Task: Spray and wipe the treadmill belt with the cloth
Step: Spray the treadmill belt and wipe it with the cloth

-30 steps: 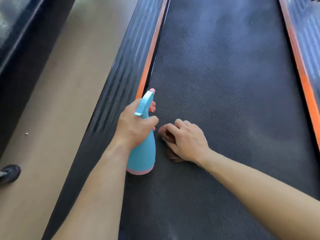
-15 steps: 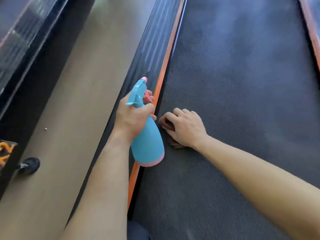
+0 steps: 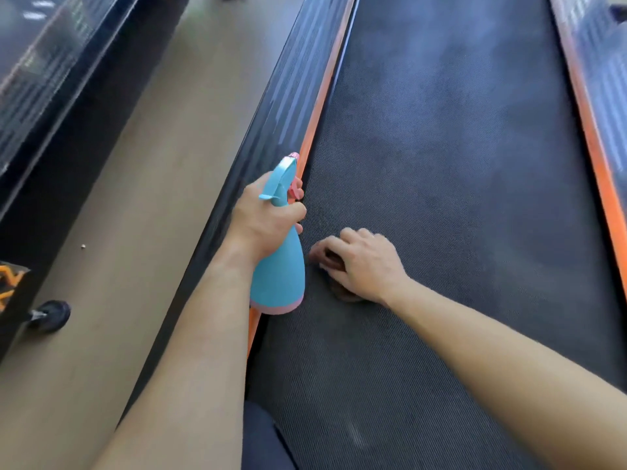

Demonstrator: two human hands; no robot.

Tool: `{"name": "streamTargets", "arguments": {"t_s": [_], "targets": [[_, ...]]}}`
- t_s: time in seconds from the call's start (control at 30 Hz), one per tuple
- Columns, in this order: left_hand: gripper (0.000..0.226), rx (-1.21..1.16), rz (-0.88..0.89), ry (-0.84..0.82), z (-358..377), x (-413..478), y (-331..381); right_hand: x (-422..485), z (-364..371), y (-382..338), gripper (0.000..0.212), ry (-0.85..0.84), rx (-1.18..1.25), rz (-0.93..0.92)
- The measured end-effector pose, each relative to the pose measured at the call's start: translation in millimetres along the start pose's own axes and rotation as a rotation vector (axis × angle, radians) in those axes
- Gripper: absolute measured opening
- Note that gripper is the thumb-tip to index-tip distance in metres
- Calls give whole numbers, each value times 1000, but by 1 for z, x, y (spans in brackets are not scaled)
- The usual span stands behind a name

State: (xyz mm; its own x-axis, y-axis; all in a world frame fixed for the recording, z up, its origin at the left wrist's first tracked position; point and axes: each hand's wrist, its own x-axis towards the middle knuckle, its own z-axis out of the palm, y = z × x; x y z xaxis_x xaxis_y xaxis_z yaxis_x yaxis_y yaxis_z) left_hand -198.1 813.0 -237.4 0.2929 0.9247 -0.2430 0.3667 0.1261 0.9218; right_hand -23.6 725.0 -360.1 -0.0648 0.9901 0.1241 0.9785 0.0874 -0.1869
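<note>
The dark, finely textured treadmill belt (image 3: 458, 164) fills the middle and right of the frame, running from the bottom edge to the top. Left of it a tan floor (image 3: 135, 198) runs in a wide band from the lower left to the top. A neighbouring dark machine (image 3: 51, 79) takes up the upper left corner. Between floor and belt lies the ribbed black left side rail (image 3: 288, 96), edged on its belt side by an orange strip (image 3: 325, 96); a matching right orange strip (image 3: 590, 137) borders the belt at the right edge of the frame.

Two bare forearms reach in from the bottom. The left hand (image 3: 261, 222) holds a light blue spray bottle (image 3: 280, 273) with a pink base. Its grip is wrapped round the bottle's neck, with a finger on the pink trigger. The bottle sits at centre frame over the belt's left edge and the orange strip, its nozzle pointing toward the top of the frame.

Just right of the bottle, the right hand (image 3: 366, 262) lies on the belt, its grip bent down over a small brown cloth (image 3: 342, 291). The cloth is mostly hidden beneath the palm and fingers and shows only at the hand's edges.

At the lower left a small black wheel (image 3: 51, 315) rests on the floor, and a tiny pale speck (image 3: 83, 246) lies above it.
</note>
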Motion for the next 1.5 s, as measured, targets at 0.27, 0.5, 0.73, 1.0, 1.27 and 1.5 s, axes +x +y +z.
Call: {"name": "streamTargets", "arguments": {"t_s": [0.27, 0.5, 0.73, 1.0, 1.27, 1.5], "targets": [[39, 126, 7, -246, 48, -7, 6, -64, -7, 33, 29, 136, 17, 551], [43, 301, 46, -569, 138, -45, 36, -204, -26, 18, 31, 158, -85, 981], [20, 435, 83, -808, 212, -83, 31, -246, -21, 2, 37, 245, -78, 1290], [23, 503, 65, -791, 231, -84, 25, -254, -11, 8, 39, 336, -91, 1222], [32, 547, -11, -803, 217, -83, 13, -237, -21, 36, 33, 371, -70, 1091], [45, 379, -28, -687, 211, -74, 16, -159, -57, 178, 39, 177, -3, 1025]]}}
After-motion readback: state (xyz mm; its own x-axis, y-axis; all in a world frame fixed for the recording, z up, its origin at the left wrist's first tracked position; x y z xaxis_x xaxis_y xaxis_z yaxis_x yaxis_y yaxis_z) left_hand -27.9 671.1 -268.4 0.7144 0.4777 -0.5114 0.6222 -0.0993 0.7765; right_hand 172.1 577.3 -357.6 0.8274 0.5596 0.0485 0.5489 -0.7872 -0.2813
